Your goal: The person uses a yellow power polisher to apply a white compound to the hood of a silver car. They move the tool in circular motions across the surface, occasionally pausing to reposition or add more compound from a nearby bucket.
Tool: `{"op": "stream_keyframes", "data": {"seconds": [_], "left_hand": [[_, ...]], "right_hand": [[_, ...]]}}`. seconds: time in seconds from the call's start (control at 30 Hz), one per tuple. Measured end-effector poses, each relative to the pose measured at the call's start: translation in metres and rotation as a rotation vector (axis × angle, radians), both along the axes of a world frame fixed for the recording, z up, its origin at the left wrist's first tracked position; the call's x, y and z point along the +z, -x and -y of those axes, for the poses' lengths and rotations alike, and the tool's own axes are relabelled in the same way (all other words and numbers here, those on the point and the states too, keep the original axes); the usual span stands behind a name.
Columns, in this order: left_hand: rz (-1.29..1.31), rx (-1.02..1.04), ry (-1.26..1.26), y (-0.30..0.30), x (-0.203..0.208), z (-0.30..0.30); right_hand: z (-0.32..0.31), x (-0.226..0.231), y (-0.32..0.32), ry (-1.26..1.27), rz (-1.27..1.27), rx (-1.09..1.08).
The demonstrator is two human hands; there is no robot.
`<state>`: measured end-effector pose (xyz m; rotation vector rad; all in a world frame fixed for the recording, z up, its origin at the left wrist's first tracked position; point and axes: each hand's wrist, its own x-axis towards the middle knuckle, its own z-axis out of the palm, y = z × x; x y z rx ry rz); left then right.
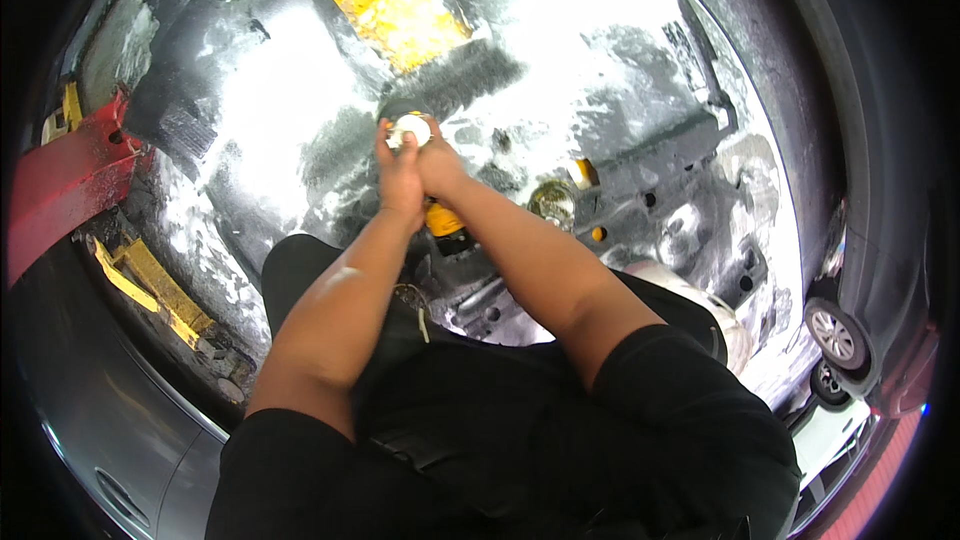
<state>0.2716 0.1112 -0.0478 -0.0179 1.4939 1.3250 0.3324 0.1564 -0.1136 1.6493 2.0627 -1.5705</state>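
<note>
Left hand point(400, 185) and right hand point(438, 164): grip closed round tool point(444, 221). Panel point(640, 100) patchy white/black; probably part-done, extent left unclear.

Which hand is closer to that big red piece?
Left. The left hand is right of the red piece, gripping the tool; the right hand holds it too, slightly farther right.

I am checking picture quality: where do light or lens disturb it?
Head view: patches of the dark surface wash out, glare hard to tell from white smears; head view: the grey car at left curves along the rim, corners going black; head view: left hand and right hand look fairly clear, the white part they hold lacks detail.
</note>
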Motion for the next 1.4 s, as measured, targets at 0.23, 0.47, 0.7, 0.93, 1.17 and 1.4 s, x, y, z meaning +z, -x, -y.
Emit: {"op": "stream_keyframes", "data": {"seconds": [0.23, 0.47, 0.7, 0.93, 1.17, 1.4], "left_hand": [[0.137, -0.296, -0.131, -0.051, -0.025, -0.040], [0.109, -0.465, -0.103, -0.101, -0.042, -0.049], [0.026, -0.258, 0.160, -0.048, 0.014, 0.043], [0.159, -0.616, -0.206, -0.137, -0.047, -0.007], [0.149, -0.575, -0.126, -0.160, -0.031, 0.007], [0.091, -0.654, 0.171, -0.095, -0.012, 0.082]], "right_hand": [[-0.033, -0.016, -0.086, 0.093, -0.047, -0.334], [-0.043, 0.030, -0.140, 0.297, -0.164, -0.491], [0.065, 0.013, -0.077, 0.112, -0.151, -0.319], [0.023, 0.010, -0.180, 0.017, 0.179, -0.557], [0.037, 0.036, -0.190, 0.150, -0.034, -0.879], [0.125, 0.020, -0.130, 0.307, 0.018, -0.769]]}}
